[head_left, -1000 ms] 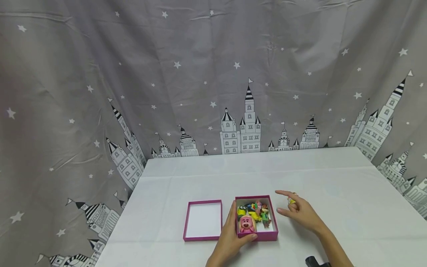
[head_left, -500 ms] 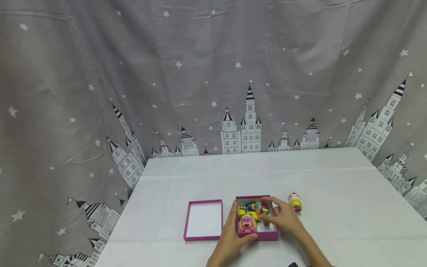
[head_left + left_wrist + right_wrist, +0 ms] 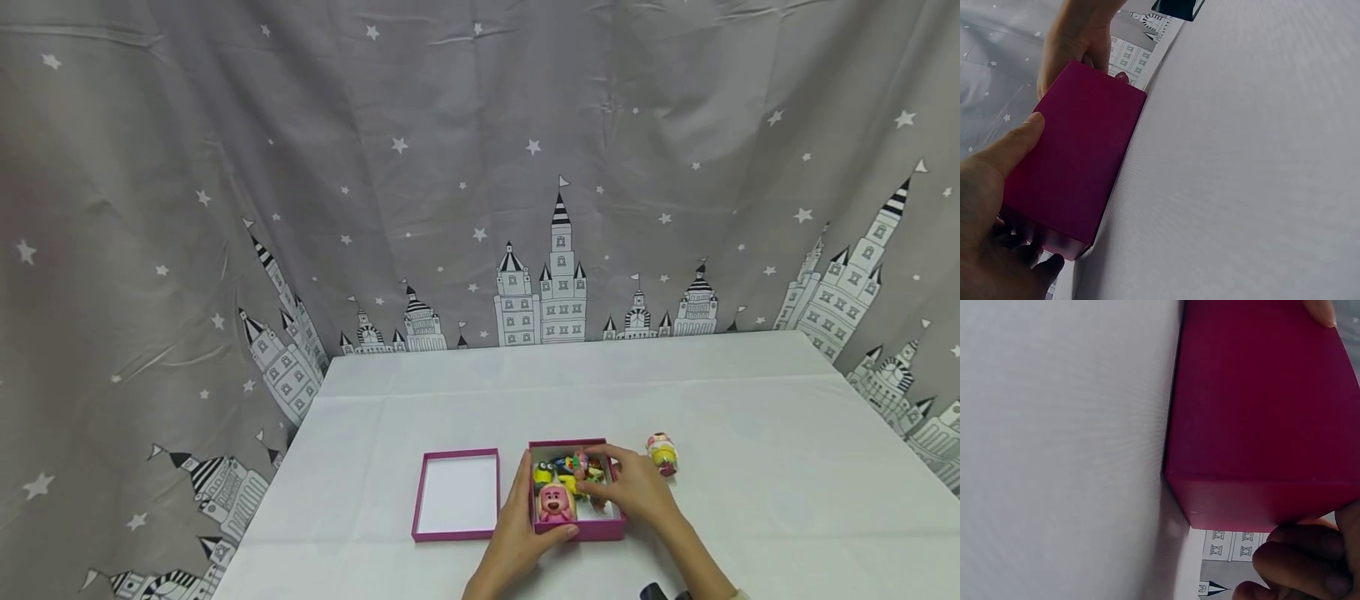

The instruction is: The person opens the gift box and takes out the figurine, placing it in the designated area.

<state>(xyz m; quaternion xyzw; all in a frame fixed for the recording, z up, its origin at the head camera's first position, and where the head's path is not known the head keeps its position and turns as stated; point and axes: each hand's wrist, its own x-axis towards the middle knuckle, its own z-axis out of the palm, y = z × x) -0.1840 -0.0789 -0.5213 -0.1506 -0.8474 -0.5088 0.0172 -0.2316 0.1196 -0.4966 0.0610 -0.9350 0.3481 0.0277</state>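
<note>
A magenta box (image 3: 600, 531) stands on the white table with its top uncovered and several small toy figures inside. In front lies a pink toy figure (image 3: 556, 504) with a big nose; behind it are a yellow toy figure (image 3: 543, 474) and a green and brown one (image 3: 596, 471). My left hand (image 3: 517, 525) grips the box's near left corner, thumb on the front wall, fingers along the left side. My right hand (image 3: 637, 487) reaches over the right wall, thumb and index finger spread around the figures there. Whether they pinch one is hidden.
Left of the box lies its magenta-rimmed lid (image 3: 456, 536), white inside up. A yellow and white toy figure (image 3: 662, 455) lies on the table (image 3: 750, 467) to the right. A grey curtain (image 3: 450, 167) with castles hangs behind.
My right hand has moved left from the toy figure on the table, leaving it there, and into the right side of the box. My left hand stays on the box.
</note>
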